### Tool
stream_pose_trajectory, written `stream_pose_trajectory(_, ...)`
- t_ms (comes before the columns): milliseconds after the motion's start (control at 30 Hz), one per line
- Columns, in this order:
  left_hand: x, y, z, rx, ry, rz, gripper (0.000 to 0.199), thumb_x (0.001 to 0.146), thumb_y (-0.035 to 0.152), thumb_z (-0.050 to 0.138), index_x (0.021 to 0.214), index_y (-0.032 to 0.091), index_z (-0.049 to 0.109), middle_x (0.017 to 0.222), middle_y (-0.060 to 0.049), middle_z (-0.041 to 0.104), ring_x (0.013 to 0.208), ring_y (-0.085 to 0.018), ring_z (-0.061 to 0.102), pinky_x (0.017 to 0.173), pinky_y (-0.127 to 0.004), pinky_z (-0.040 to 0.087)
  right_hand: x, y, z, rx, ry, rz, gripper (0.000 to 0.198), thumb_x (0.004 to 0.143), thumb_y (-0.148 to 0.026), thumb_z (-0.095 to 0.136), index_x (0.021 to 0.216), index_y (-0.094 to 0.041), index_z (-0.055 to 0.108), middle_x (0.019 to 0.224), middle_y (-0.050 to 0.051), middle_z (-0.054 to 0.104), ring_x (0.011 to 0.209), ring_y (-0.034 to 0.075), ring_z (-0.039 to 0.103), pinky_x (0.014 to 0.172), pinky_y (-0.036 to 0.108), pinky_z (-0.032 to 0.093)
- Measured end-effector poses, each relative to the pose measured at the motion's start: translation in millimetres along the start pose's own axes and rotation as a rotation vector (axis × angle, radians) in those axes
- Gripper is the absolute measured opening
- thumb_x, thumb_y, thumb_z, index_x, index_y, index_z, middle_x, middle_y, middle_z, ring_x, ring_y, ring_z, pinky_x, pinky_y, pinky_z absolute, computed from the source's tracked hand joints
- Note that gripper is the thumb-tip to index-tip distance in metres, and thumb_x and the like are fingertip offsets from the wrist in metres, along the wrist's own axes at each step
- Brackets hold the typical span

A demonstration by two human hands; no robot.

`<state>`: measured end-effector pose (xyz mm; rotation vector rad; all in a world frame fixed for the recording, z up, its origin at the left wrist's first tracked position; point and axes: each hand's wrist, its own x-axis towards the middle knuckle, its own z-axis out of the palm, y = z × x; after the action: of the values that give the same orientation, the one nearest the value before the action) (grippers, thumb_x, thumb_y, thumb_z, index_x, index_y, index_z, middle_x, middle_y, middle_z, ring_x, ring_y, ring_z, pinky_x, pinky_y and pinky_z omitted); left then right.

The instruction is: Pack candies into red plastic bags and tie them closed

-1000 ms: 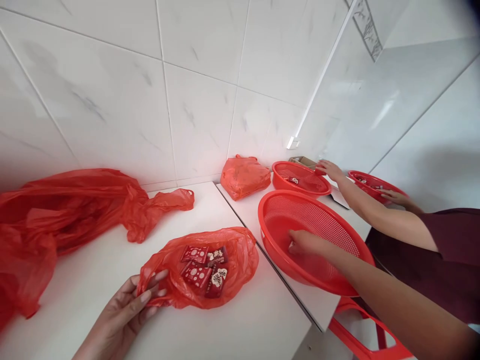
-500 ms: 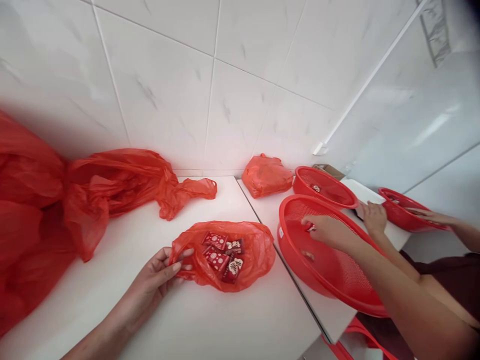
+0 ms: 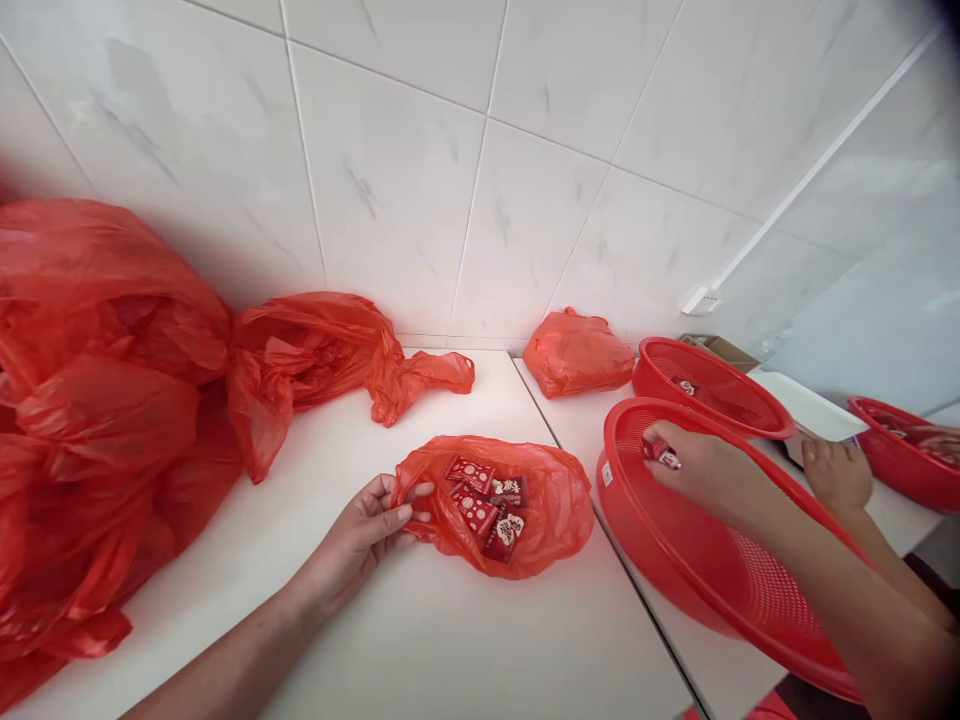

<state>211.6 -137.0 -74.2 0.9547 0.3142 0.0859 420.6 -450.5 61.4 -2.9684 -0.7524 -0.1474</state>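
Observation:
My left hand (image 3: pixel 382 522) pinches the left rim of an open red plastic bag (image 3: pixel 559 520), its thumb outside and fingertips inside. The bag lies spread on the white table (image 3: pixel 480 640). Several small wrapped snacks (image 3: pixel 474 508) in red and dark red, some with white dots or a white patch with lettering, sit inside it. My right hand is not in view. To the right of the bag, a co-worker's hand (image 3: pixel 686 460) holds a small red packet (image 3: pixel 660 453) over a large red mesh basket (image 3: pixel 652 570).
Crumpled red plastic bags (image 3: pixel 112 400) pile up at the left. A filled red bag (image 3: pixel 577 352) stands by the tiled wall. Farther right are a second red basket (image 3: pixel 712 385), a white tray (image 3: pixel 814 405), another red basket (image 3: pixel 900 460) and another co-worker hand (image 3: pixel 836 475).
The view has turned left, so everything appears farther right. My left hand keeps its hold on the bag rim. The packet in the co-worker's hand shows more clearly.

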Motion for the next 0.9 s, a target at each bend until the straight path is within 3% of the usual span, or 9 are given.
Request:
stream_pose_trajectory(67, 0, 0, 0, 0.003, -0.005, 0.003, 0.020, 0.080, 0.020, 0.070, 0.091, 0.020, 0.053, 0.127, -0.006, 0.060, 0.090, -0.014, 0.067, 0.070, -0.022, 0.055, -8, -29, -11, 0.026, 0.001, -0.079, 0.005, 0.083, -0.025, 0.057, 0.082, -0.027, 0.052, 0.066, -0.003, 0.059, 0.057, 0.015, 0.053, 0.049, 0.026, 0.038)
stream_pose_trajectory(200, 0, 1, 1, 0.004, 0.001, 0.002, 0.022, 0.078, 0.021, 0.072, 0.091, 0.019, 0.055, 0.126, -0.007, 0.061, 0.092, -0.015, 0.067, 0.071, -0.023, 0.055, -11, -88, -20, 0.111, -0.112, -0.274, 0.006, 0.080, -0.022, 0.054, 0.083, -0.026, 0.053, 0.074, -0.005, 0.064, 0.063, 0.014, 0.057, 0.054, 0.024, 0.037)
stream_pose_trajectory(267, 0, 1, 1, 0.006, -0.003, 0.004, 0.023, 0.078, 0.022, 0.072, 0.092, 0.020, 0.055, 0.126, -0.007, 0.061, 0.091, -0.015, 0.067, 0.071, -0.024, 0.055, -4, -103, -15, 0.097, -0.168, -0.333, 0.014, 0.077, -0.029, 0.060, 0.090, -0.026, 0.056, 0.081, -0.004, 0.065, 0.068, 0.015, 0.059, 0.055, 0.024, 0.037)
stream_pose_trajectory(400, -1, 2, 1, 0.011, -0.016, 0.000, 0.022, 0.079, 0.022, 0.072, 0.093, 0.020, 0.055, 0.125, -0.006, 0.061, 0.090, -0.013, 0.066, 0.071, -0.023, 0.055, 17, -97, 4, -0.017, -0.204, -0.323, 0.055, 0.076, -0.050, 0.065, 0.122, -0.025, 0.050, 0.107, 0.005, 0.065, 0.085, 0.021, 0.063, 0.062, 0.026, 0.042)
stream_pose_trajectory(467, 0, 2, 0, 0.007, -0.023, -0.007, 0.022, 0.079, 0.021, 0.071, 0.093, 0.019, 0.054, 0.125, -0.006, 0.061, 0.090, -0.013, 0.066, 0.070, -0.022, 0.054, 22, -89, 14, -0.199, -0.195, -0.305, 0.044, 0.081, -0.044, 0.062, 0.117, -0.019, 0.056, 0.104, 0.010, 0.065, 0.089, 0.025, 0.063, 0.067, 0.029, 0.043)
stream_pose_trajectory(600, 1, 0, -1, -0.001, -0.036, -0.004, 0.022, 0.081, 0.020, 0.069, 0.092, 0.020, 0.051, 0.128, -0.006, 0.059, 0.088, -0.012, 0.066, 0.068, -0.021, 0.054, 22, -80, 32, -0.394, -0.222, -0.302, 0.016, 0.076, -0.029, 0.069, 0.078, -0.013, 0.066, 0.088, 0.019, 0.067, 0.092, 0.035, 0.060, 0.078, 0.041, 0.041)
stream_pose_trajectory(667, 1, 0, -1, 0.000, -0.046, 0.003, 0.022, 0.081, 0.020, 0.069, 0.092, 0.020, 0.050, 0.128, -0.006, 0.059, 0.088, -0.012, 0.066, 0.068, -0.020, 0.054, 20, -80, 36, -0.409, -0.254, -0.312, 0.012, 0.073, -0.016, 0.068, 0.063, -0.014, 0.062, 0.077, 0.017, 0.067, 0.083, 0.033, 0.062, 0.080, 0.042, 0.040)
stream_pose_trajectory(733, 0, 0, 0, 0.002, -0.040, 0.005, 0.023, 0.080, 0.021, 0.070, 0.090, 0.020, 0.049, 0.126, -0.006, 0.060, 0.087, -0.012, 0.066, 0.068, -0.020, 0.053, 19, -80, 33, -0.389, -0.268, -0.322, 0.022, 0.068, -0.004, 0.061, 0.051, -0.017, 0.054, 0.064, 0.010, 0.063, 0.069, 0.025, 0.061, 0.078, 0.038, 0.039)
stream_pose_trajectory(900, -2, 21, 5, 0.075, 0.060, 0.079, 0.025, 0.079, 0.027, 0.071, 0.083, 0.020, 0.047, 0.086, -0.001, 0.068, 0.068, -0.010, 0.062, 0.062, -0.021, 0.052, 22, -77, 5, -0.204, -0.104, -0.230, 0.013, 0.076, -0.013, 0.047, 0.065, -0.021, 0.050, 0.061, 0.002, 0.057, 0.057, 0.016, 0.053, 0.058, 0.029, 0.037)
